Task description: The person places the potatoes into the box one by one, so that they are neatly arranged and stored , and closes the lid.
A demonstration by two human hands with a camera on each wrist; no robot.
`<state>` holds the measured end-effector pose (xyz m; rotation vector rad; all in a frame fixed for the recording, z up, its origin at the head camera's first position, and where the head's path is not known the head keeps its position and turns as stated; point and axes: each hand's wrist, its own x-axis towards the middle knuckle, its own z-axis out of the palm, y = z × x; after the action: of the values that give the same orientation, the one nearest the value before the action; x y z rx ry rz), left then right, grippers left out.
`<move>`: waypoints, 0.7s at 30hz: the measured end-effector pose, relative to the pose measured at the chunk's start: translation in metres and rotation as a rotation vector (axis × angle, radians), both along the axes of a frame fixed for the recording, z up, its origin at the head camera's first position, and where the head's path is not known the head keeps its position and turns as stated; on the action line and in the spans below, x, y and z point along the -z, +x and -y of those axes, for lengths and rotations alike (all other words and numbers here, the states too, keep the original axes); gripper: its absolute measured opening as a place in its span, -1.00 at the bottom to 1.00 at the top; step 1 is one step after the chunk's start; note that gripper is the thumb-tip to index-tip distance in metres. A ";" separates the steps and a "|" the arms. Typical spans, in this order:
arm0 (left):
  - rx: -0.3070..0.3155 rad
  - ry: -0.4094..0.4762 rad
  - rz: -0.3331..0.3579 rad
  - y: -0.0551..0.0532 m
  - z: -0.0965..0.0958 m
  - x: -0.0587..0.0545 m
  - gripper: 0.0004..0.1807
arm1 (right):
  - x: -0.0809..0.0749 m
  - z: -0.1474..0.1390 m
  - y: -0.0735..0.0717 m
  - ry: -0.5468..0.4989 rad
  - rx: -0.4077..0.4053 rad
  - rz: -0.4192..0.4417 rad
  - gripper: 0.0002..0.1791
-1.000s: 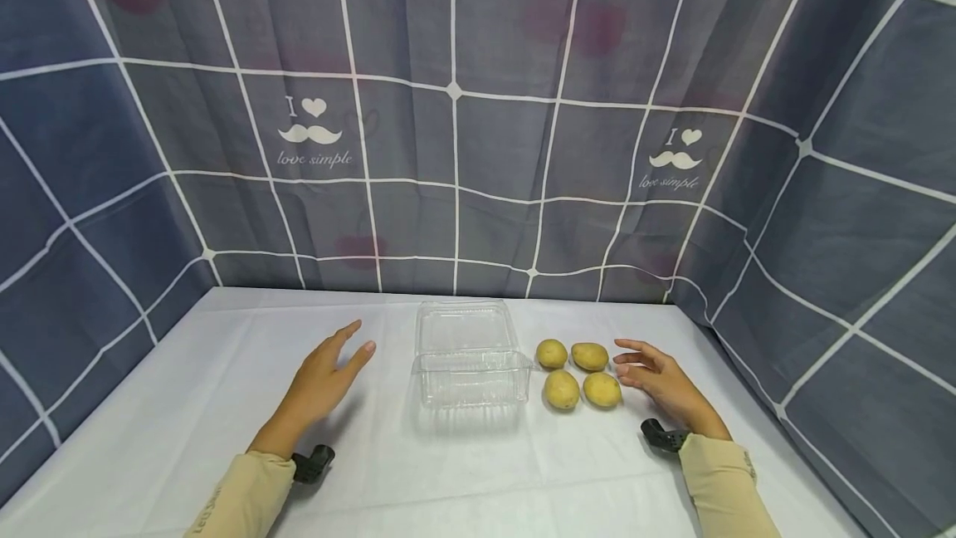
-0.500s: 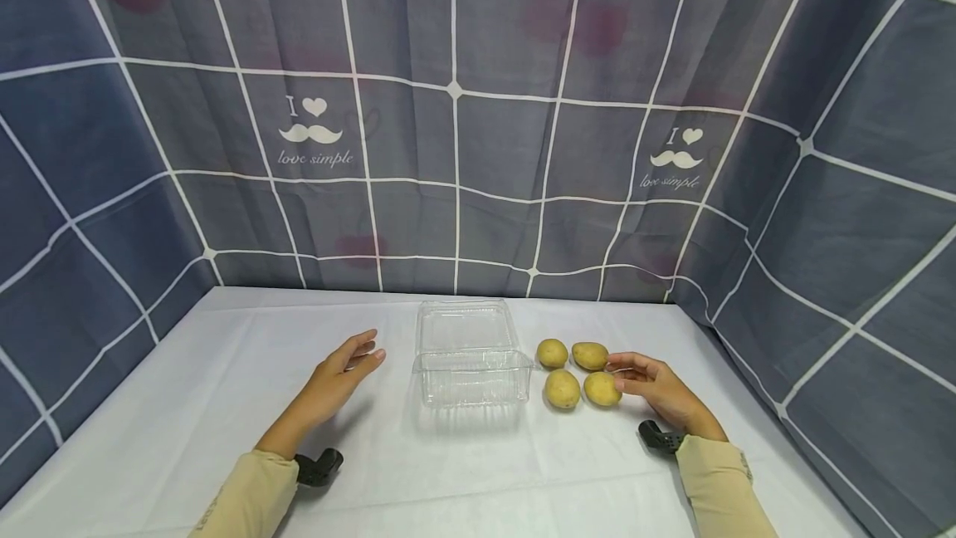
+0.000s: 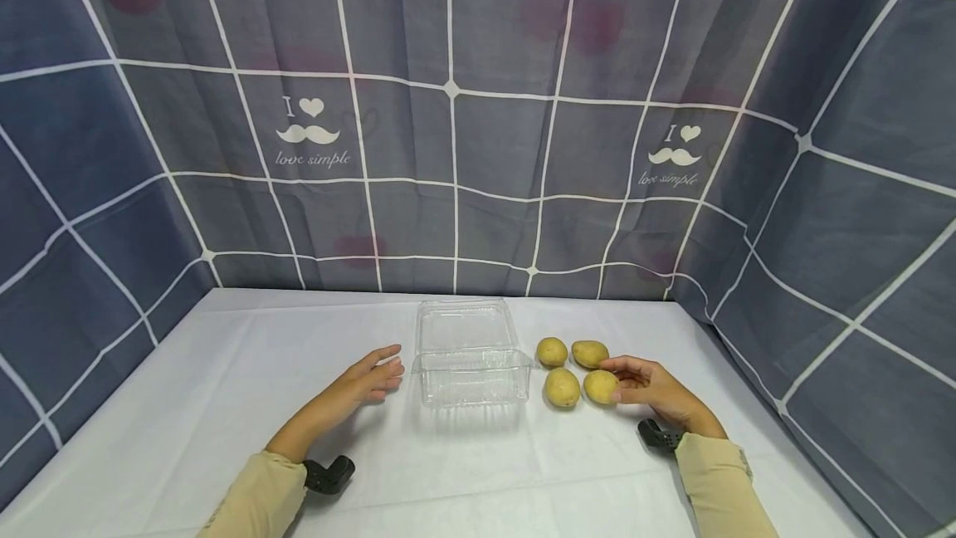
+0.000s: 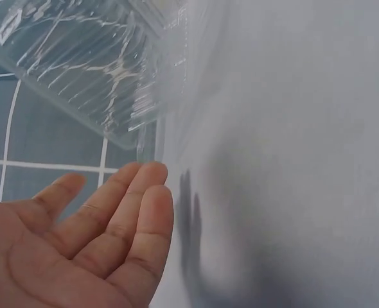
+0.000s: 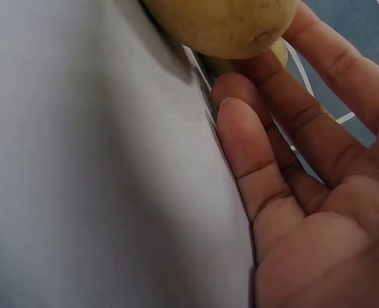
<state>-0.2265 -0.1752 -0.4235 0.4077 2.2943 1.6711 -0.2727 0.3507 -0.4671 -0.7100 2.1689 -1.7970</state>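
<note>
At the right, my right hand (image 3: 657,393) closes on the front-right potato (image 3: 601,388), its thumb on the near side and fingers on the far side. The potato (image 5: 228,22) rests on the cloth; the thumb is hidden in the right wrist view. Three more yellow potatoes lie close by: front left (image 3: 562,388), back left (image 3: 552,352) and back right (image 3: 590,354). A clear plastic clamshell box (image 3: 475,379) stands mid-table, its lid (image 3: 465,326) folded back. Left of it, my left hand (image 3: 357,388) hovers with extended fingers, apart from the box and holding nothing.
White cloth covers the table (image 3: 448,480). Dark grey checked curtains (image 3: 493,148) hang behind and along both sides. Each wrist wears a black camera, one on the left (image 3: 329,475) and one on the right (image 3: 659,436).
My left hand has moved right, nearer the box. My right hand has moved left onto the front-right potato, its thumb and fingers closing about it. Box and potatoes stay in place.
</note>
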 end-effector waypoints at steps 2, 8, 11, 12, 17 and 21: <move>0.015 0.018 0.013 0.000 -0.001 0.001 -0.17 | 0.001 0.000 -0.001 0.014 0.004 -0.012 -0.36; 0.058 0.053 0.031 -0.001 -0.002 0.006 -0.15 | 0.001 0.001 -0.004 0.037 -0.006 -0.039 -0.36; 0.068 0.085 0.047 -0.003 -0.004 0.008 -0.13 | 0.000 0.002 -0.004 0.035 -0.019 -0.045 -0.38; 0.069 0.095 0.056 -0.003 -0.005 0.009 -0.12 | 0.000 0.002 -0.004 0.036 -0.021 -0.048 -0.39; 0.071 0.151 0.093 -0.007 -0.012 0.010 -0.15 | 0.001 0.002 -0.004 0.055 -0.010 -0.056 -0.40; 0.079 0.181 0.106 -0.009 -0.017 0.010 -0.19 | 0.001 0.002 -0.004 0.072 0.000 -0.056 -0.35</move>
<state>-0.2356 -0.1582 -0.4336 0.4308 2.0340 1.8217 -0.2765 0.3490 -0.4685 -0.7527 2.2561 -1.7091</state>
